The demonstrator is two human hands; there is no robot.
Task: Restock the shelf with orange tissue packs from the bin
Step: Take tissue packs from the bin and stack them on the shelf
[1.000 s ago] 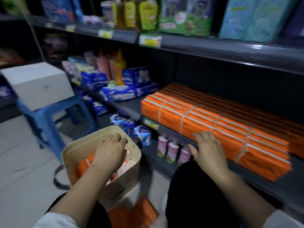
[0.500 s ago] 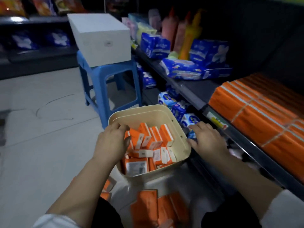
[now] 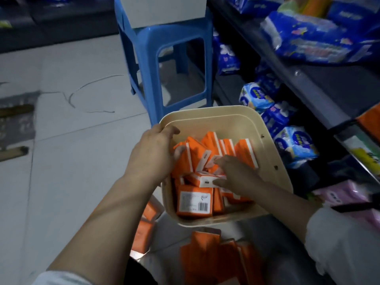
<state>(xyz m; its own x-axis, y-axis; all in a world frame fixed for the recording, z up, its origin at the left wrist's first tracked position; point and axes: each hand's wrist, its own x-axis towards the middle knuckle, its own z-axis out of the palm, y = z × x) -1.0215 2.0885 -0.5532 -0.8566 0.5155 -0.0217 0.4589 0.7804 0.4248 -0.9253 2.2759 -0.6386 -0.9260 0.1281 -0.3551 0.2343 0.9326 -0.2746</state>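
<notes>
Rummaging in cream rounded plastic bin among jumbled orange tissue packs; left hand curled on one, right hand grip unclear. Risk: loose grab spilling neighbours onto floor.

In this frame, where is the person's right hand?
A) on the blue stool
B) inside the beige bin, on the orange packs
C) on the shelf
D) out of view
B: the right hand reaches into the beige bin and touches the orange tissue packs.
</notes>
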